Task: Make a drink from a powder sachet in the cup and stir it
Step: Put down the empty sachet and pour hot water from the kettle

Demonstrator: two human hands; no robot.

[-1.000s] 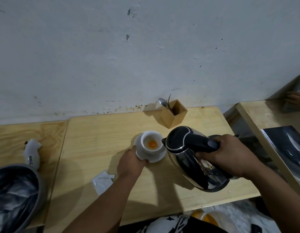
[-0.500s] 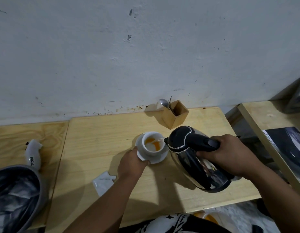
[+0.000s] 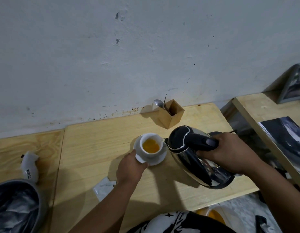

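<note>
A white cup [image 3: 151, 153] stands on a white saucer [image 3: 160, 161] in the middle of the wooden table [image 3: 98, 145], with orange liquid [image 3: 150, 146] inside it. My left hand [image 3: 130, 169] grips the saucer's near-left rim. My right hand [image 3: 228, 153] is closed on the black handle of a steel kettle [image 3: 189, 148], tilted with its spout at the cup's right rim. A torn white sachet [image 3: 103, 188] lies on the table under my left forearm. A spoon [image 3: 159, 103] stands in a wooden holder [image 3: 172, 114] by the wall.
A grey bin with a dark liner [image 3: 16, 207] sits at the lower left, a white object [image 3: 29, 167] beside it. A second table with a dark book [image 3: 285, 137] is at the right. A container with orange contents [image 3: 213, 214] is below the table edge.
The cup has filled with orange liquid where there was only a small orange patch of powder. The kettle stays tilted at the cup, and my left hand stays on the saucer.
</note>
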